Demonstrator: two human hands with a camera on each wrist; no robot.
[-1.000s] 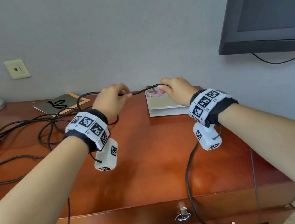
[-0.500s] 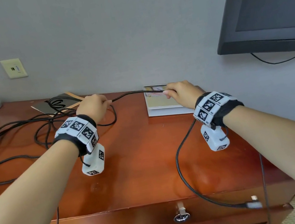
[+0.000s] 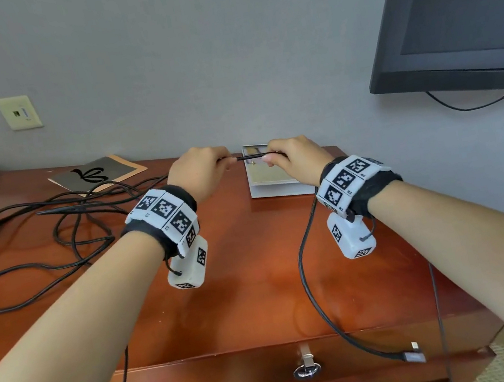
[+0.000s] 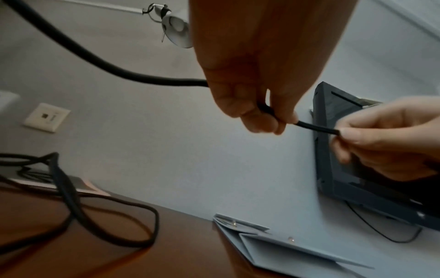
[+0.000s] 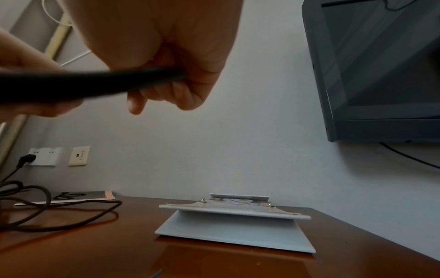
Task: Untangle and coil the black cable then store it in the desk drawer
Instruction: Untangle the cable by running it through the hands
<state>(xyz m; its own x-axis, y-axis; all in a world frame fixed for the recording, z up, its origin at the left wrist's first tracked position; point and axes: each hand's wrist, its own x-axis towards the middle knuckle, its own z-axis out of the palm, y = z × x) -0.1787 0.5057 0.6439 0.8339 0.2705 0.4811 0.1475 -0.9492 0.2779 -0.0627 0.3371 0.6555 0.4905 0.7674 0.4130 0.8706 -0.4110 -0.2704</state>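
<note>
Drawer (image 3: 242, 379): closed at the counter's near front, ring pull (image 3: 306, 371) at its middle; storing not yet begun.
Plug (image 3: 413, 357): free end of the cable, hanging past the near counter edge just right of the pull.
Cable (image 3: 309, 281): black; rises from the plug across the counter (image 3: 257, 273) to the hands, then runs left into loose crossed loops (image 3: 76, 226) on the counter's left part.
Right hand (image 3: 297, 160): fingers (image 4: 350, 134) pinch the cable, raised above the counter.
Left hand (image 3: 199, 173): fingers (image 4: 262, 122) curl round and pinch the cable; only a short taut span shows between the two hands.
Step in hand: judged as feeding the cable hand over hand to straighten it.
Doing it well: let the left fingers slide loosely while the right draws; pause if a loop tightens into a knot.
Edges: the dangling plug may catch on the front edge or pull.
Open room: bare counter lies between the forearms for laying coils.
Far obstacles: grey stand (image 3: 276, 183) just behind the hands, booklet (image 3: 98, 175) near the loops, monitor (image 3: 453, 7) on the wall at right.
</note>
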